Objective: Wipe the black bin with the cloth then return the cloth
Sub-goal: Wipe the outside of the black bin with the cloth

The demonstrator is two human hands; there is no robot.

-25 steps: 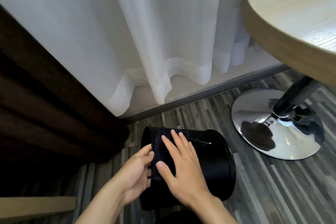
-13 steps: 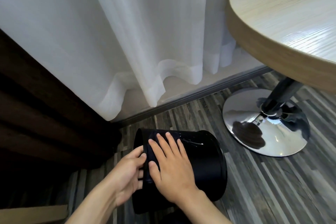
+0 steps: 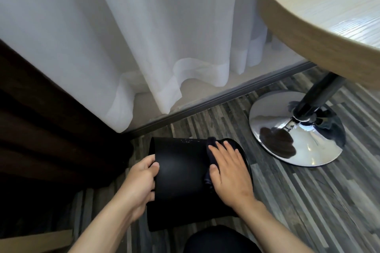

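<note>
The black bin (image 3: 181, 172) lies on its side on the striped floor, low in the middle of the view. My left hand (image 3: 141, 183) grips its left end, thumb on top of the wall. My right hand (image 3: 230, 172) lies flat on the bin's right part, pressing a dark cloth (image 3: 209, 164) against the wall. Only the cloth's left edge shows beside my fingers; the rest is hidden under the palm.
A round wooden table (image 3: 308, 26) overhangs at the upper right, its pole on a chrome base (image 3: 287, 129) just right of the bin. A white curtain (image 3: 144, 37) hangs behind, a dark curtain (image 3: 41, 139) at the left. My dark-clad knee (image 3: 220, 240) is at the bottom edge.
My right hand has slid the cloth from the bin's left end to its right part. My left hand keeps its hold on the left end. The camera view has shifted.
</note>
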